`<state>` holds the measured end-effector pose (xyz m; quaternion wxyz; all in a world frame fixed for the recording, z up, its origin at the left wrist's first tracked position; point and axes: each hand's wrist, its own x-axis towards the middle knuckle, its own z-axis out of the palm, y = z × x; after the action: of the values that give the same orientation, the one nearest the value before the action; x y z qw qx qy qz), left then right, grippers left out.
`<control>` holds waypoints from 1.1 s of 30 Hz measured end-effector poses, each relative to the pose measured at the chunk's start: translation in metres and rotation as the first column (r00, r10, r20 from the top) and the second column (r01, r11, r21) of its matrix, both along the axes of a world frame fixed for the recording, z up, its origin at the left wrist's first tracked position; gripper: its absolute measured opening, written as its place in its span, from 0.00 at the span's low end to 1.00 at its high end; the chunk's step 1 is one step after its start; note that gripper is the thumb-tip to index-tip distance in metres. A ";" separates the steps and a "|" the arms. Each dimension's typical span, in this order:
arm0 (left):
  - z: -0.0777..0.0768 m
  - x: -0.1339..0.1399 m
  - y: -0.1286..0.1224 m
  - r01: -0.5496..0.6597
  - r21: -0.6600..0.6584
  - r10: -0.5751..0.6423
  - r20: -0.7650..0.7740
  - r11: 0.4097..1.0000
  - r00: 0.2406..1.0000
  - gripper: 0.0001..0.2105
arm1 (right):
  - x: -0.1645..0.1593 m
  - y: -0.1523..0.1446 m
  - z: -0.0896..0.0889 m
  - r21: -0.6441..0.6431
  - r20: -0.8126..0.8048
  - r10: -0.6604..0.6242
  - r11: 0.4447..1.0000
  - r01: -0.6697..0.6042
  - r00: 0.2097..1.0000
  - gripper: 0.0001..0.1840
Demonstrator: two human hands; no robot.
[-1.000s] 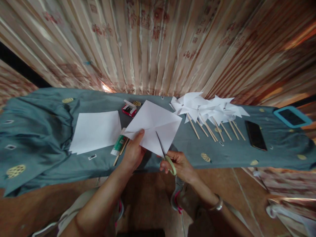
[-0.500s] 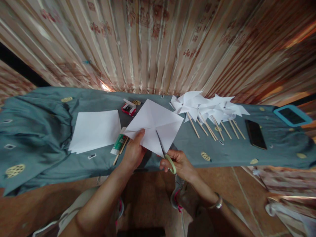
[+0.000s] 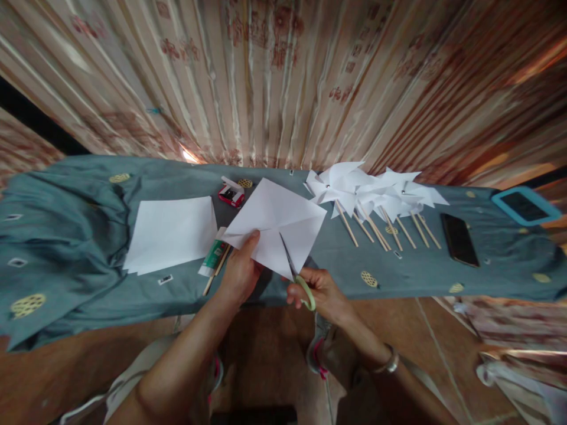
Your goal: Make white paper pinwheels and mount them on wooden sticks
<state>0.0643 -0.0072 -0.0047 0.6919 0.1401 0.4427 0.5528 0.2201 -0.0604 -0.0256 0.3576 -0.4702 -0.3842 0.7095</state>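
Note:
My left hand (image 3: 243,268) pinches a creased white square of paper (image 3: 277,215) near its lower left edge, thumb on top. The sheet is held up over the table with one corner toward me. Scissors (image 3: 305,292) with pale green handles are in my right hand (image 3: 321,293), fingers through the loops. Their blades lie along the crease from the near corner, with the tip close to the paper's middle. The lower blade is hidden beneath the paper. Just left of my left hand are a green and white glue stick (image 3: 215,255) and thin wooden sticks (image 3: 217,274).
White paper sheets (image 3: 170,236) lie at left on the green tablecloth (image 3: 274,292). A small red open box (image 3: 231,193) sits behind the held paper. Several paper pinwheels (image 3: 376,189) on sticks, a dark phone (image 3: 459,239) and a blue-framed device (image 3: 525,206) are to the right.
The paper's right corner has tipped slightly inward and to the left. Both hands and the scissors stay in almost the same place.

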 end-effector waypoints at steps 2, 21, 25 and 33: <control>-0.001 -0.001 0.001 -0.022 0.013 0.022 0.015 1.000 1.000 0.11 | 0.000 0.000 0.000 -0.012 0.006 0.023 1.000 -0.023 1.000 0.20; -0.006 -0.021 0.005 0.065 0.047 -0.062 -0.063 0.997 0.996 0.14 | 0.077 0.014 0.023 0.319 0.193 -0.476 0.857 0.404 0.858 0.25; -0.021 -0.009 -0.009 0.210 -0.006 -0.209 -0.144 0.978 0.967 0.09 | 0.073 0.024 0.019 0.336 0.190 -0.502 0.841 0.424 0.844 0.24; -0.023 -0.005 -0.019 0.352 -0.100 -0.361 -0.104 0.931 0.927 0.11 | 0.063 0.026 0.019 0.078 0.133 -0.287 0.957 0.279 0.949 0.22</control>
<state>0.0589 -0.0267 -0.0279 0.7579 0.2238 0.4724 0.3904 0.2835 -0.0341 -0.0070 0.4404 -0.5596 -0.3580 0.6039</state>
